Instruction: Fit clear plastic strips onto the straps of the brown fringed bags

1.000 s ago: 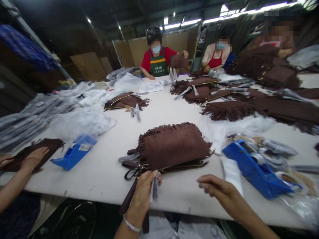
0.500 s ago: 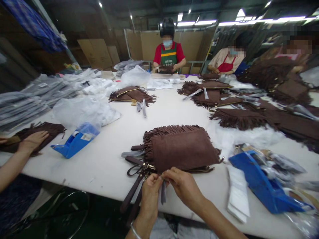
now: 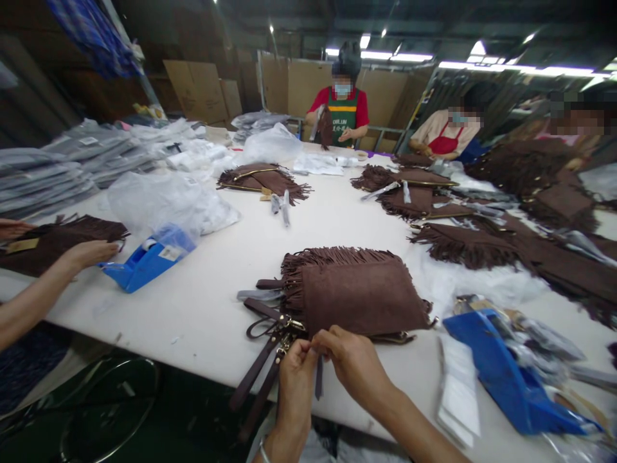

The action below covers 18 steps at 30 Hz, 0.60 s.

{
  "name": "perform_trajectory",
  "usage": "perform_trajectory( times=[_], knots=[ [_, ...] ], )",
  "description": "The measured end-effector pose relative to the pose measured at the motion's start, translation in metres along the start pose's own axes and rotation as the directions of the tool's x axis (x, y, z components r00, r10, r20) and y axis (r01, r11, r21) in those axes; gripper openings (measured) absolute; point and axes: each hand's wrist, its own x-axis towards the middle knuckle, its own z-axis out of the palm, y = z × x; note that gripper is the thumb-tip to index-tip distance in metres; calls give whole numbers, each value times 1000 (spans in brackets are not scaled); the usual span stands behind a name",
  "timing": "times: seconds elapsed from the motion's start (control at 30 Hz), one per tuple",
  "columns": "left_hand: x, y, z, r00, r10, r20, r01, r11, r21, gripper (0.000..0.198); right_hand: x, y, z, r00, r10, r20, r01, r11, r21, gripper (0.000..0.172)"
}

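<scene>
Just in front of a brown fringed suede bag (image 3: 359,292), near the table's front edge, both of my hands are closed in a fingertip pinch. My left hand (image 3: 296,376) and my right hand (image 3: 349,357) meet there on a narrow dark strap (image 3: 319,378), which hangs down between them. What exactly sits between the fingertips is hidden. Left of my hands lie several brown wrist straps (image 3: 255,373) with gold clasps (image 3: 288,323); some dangle over the edge. A strip in greyish plastic (image 3: 260,295) pokes out beside the bag's fringe.
Blue tape dispensers stand at left (image 3: 147,260) and right (image 3: 506,379). White folded sheets (image 3: 459,389) lie right of my arm. More fringed bags (image 3: 265,178) and plastic bags (image 3: 168,202) cover parts of the white table (image 3: 202,328). A co-worker's hand (image 3: 94,252) works at left.
My hands stay pinched together at almost the same spot. The view has shifted slightly. At left, the co-worker's hand has moved from the bag toward the tape dispenser.
</scene>
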Motion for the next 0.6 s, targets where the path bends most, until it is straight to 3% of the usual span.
perform_trajectory(
  times=[0.27, 0.43, 0.6],
  knots=[
    [-6, 11, -7, 998, -17, 69, 16, 1000, 6, 18, 9, -14, -11, 999, 29, 41, -25, 994, -104, 21],
    [0, -1, -4, 999, -47, -2, 47, 997, -65, 26, 13, -14, -14, 997, 36, 69, -26, 990, -136, 23],
    [3, -13, -3, 992, -122, 8, 121, 973, -197, 25, 6, -8, -8, 998, 60, 14, -60, 998, -23, 24]
  ],
)
